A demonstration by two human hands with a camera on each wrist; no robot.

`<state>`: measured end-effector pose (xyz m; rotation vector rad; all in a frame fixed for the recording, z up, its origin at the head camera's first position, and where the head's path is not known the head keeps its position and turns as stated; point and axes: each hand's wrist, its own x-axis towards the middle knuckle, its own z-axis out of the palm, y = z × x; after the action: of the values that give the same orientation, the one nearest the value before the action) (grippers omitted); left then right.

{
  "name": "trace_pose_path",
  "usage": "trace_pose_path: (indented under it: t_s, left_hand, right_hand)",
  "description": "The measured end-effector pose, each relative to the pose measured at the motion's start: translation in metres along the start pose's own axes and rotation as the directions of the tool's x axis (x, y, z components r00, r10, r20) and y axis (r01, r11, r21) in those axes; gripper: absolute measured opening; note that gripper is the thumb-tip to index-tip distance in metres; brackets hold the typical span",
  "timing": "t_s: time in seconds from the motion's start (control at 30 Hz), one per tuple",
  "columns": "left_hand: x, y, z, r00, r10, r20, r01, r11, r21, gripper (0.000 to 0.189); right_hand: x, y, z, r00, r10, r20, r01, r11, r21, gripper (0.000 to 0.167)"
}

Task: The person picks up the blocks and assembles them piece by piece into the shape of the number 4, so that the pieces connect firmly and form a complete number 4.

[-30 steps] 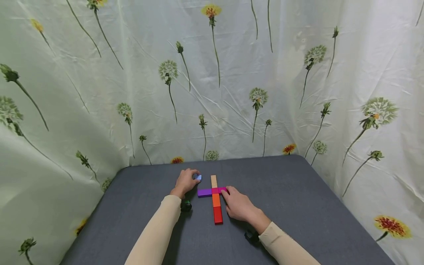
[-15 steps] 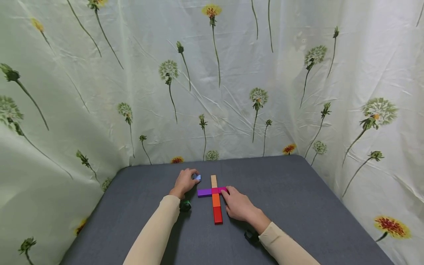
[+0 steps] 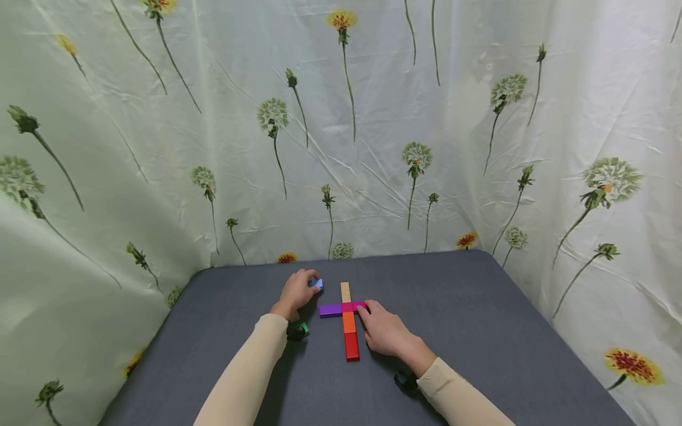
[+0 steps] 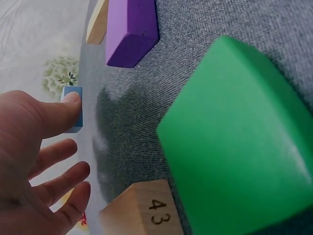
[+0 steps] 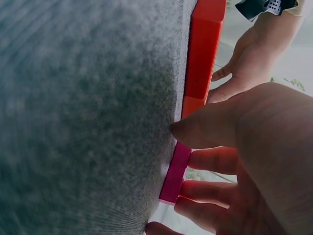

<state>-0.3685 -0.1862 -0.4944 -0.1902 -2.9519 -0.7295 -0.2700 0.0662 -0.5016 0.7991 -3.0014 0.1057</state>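
My left hand pinches a small light-blue block between thumb and fingers at the table's far side. In the left wrist view, the thumb lies on the blue block while the other fingers are spread below. Coloured blocks form a cross on the table: natural wood at the far end, purple at left, then orange and red toward me. At its right arm my right hand holds a magenta block, thumb on one side and fingers on the other.
Beside my left wrist lie a green block and a wooden block marked 43, both partly hidden by the wrist in the head view. A dark grey cloth covers the table. A flowered curtain surrounds its back and sides.
My left hand has shifted very slightly left with the blue block, and more of the green block shows by the wrist. The right hand and the cross stay in place.
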Motion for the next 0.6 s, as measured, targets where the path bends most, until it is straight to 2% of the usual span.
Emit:
trace_pose_path:
  t_s: [0.6]
  left_hand:
    - [-0.014, 0.008, -0.008, 1.000, 0.022, -0.006, -0.022, 0.999, 0.025, 0.024]
  right_hand:
    - [0.000, -0.001, 0.000, 1.000, -0.005, 0.004, 0.005, 1.000, -0.004, 0.063]
